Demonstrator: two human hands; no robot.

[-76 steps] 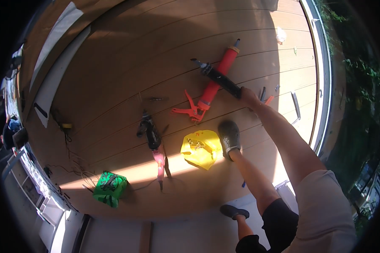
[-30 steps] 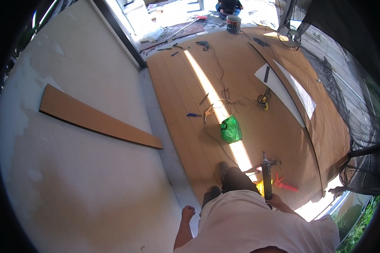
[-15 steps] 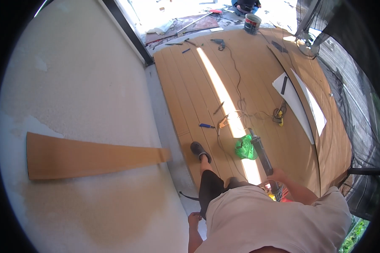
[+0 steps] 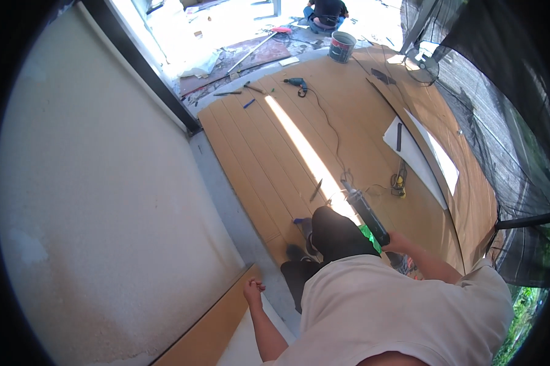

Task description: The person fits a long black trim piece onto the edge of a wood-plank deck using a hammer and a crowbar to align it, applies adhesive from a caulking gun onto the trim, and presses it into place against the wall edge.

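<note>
My right hand [image 4: 395, 242] is wrapped round the rear of a long, dark caulking gun [image 4: 367, 213]. Its pale nozzle points forward and away from me, above the plank floor. Held out low on the left, my left hand [image 4: 254, 289] has loosely bent fingers and nothing visible in them. It overlaps the end of a loose brown plank [image 4: 211, 320]; whether it touches the plank I cannot tell. My raised knee partly hides a green plastic bag [image 4: 371, 236] below the gun. A blue-handled tool [image 4: 299, 221] shows beside my shoe.
Ahead lie a corded drill [image 4: 296, 82], a hammer [image 4: 254, 87] and a yellow corded tool [image 4: 398, 183]. A bucket [image 4: 342, 47] and a standing fan [image 4: 422, 64] stand farther off. White sheets [image 4: 403, 143] lie right. Another person [image 4: 327, 13] crouches at the back.
My view has swung, and the loose plank now shows at the lower left. One knee has come forward over the green bag. My left hand has moved out from my side.
</note>
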